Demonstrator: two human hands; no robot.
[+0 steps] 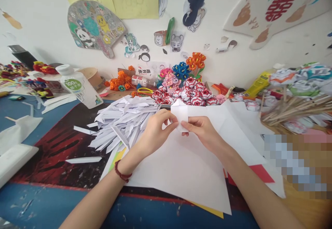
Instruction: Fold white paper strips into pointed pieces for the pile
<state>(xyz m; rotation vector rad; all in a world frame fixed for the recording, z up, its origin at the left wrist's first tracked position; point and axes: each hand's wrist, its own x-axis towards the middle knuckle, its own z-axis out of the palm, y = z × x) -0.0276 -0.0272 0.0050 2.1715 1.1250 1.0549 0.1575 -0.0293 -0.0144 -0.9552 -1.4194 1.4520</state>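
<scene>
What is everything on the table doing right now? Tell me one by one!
small white paper: partly folded, pinched by both hands
left hand: pinching the paper
right hand: pinching the paper
folded paper strips: heaped in a pile
white bottle: tilted, cap on
big white sheets: lying flat

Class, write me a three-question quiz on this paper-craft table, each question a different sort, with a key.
1. True or false: both hands pinch the small folded white paper piece.
2. Which wrist wears the red bracelet? A left, B right.
3. Fill in: the pile of folded white paper strips lies beside the ___ hand.

Key:
1. true; left hand and right hand both grip it
2. A
3. left
</scene>
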